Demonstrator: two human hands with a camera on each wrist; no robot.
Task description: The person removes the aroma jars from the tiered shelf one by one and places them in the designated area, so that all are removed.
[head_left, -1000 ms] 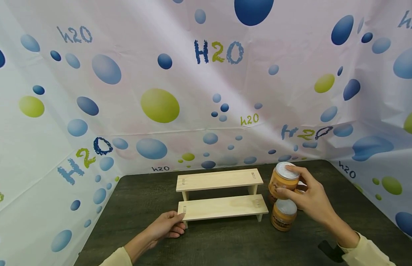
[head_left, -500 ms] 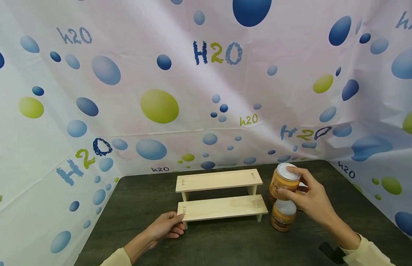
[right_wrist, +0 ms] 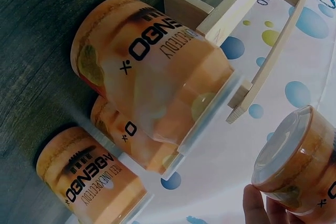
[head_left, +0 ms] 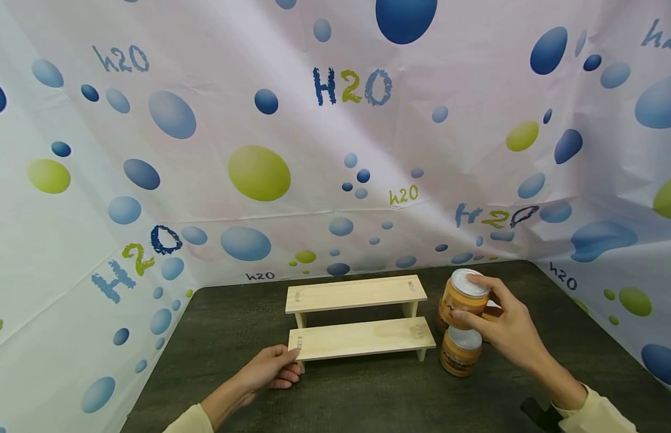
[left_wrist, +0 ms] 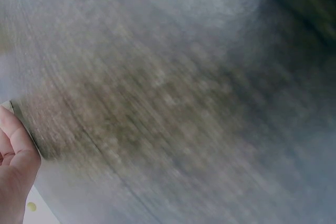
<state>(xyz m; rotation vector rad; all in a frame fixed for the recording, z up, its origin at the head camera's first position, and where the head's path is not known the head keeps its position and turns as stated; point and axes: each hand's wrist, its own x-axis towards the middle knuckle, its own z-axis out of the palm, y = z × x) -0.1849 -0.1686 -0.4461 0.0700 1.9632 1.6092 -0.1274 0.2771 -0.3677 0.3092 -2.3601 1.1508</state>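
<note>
My right hand (head_left: 505, 325) holds an orange jar (head_left: 462, 300) with a pale ridged lid, fingers on top and thumb on its near side. It hangs above another orange jar (head_left: 461, 355) standing on the table. More such jars stand behind, partly hidden by the hand; the right wrist view shows a near jar (right_wrist: 152, 72), one behind it (right_wrist: 131, 140) and one at lower left (right_wrist: 89, 171). My left hand (head_left: 270, 367) pinches the left end of a two-step wooden stand (head_left: 362, 338), thumb on the lower board and the other fingers curled beside its leg.
A dark wood-look table (head_left: 216, 325) lies under everything. Behind and at both sides hangs a white backdrop (head_left: 205, 180) printed with coloured dots and lettering. The stand's upper board (head_left: 357, 293) is at the back. A dark strap-like object (head_left: 538, 415) sits by the right cuff.
The held jar has come down a little and slightly to the right, towards the jar below it. My left hand keeps its place on the stand. The whole view has shifted slightly.
</note>
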